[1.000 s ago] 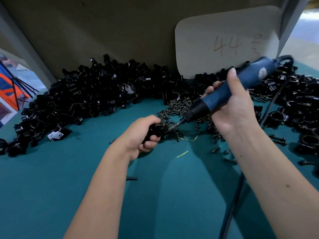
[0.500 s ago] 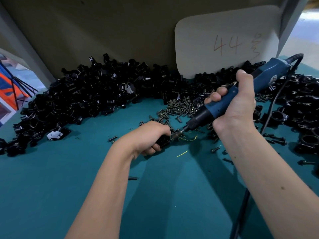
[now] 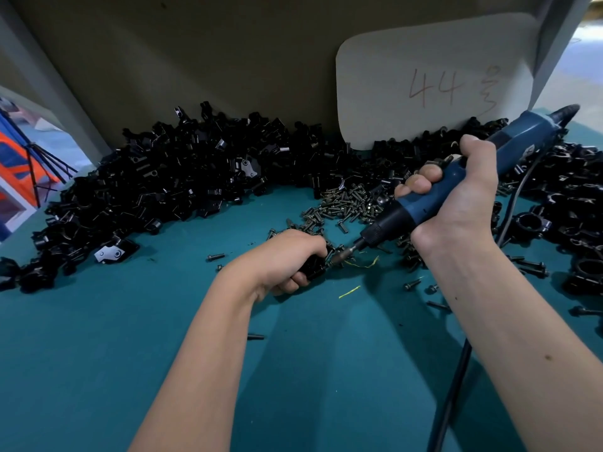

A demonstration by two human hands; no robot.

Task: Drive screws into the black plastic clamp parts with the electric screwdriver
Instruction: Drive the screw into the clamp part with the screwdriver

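My left hand (image 3: 287,259) is closed around a black plastic clamp part (image 3: 313,269), pressing it on the teal table; most of the part is hidden by my fingers. My right hand (image 3: 456,197) grips a blue electric screwdriver (image 3: 434,200), tilted down to the left. Its bit (image 3: 346,254) touches the right side of the held part. A heap of loose dark screws (image 3: 346,207) lies just behind the hands.
A long pile of black clamp parts (image 3: 169,184) runs along the back wall, with more clamp parts (image 3: 567,216) on the right. The screwdriver's black cable (image 3: 456,380) trails to the near edge. A pale card marked 44 (image 3: 434,83) leans on the wall. Stray screws (image 3: 528,265) lie at the right.
The screwdriver has dropped lower and its bit has closed on the part in my left hand. My left hand has shifted slightly right and down onto the table.
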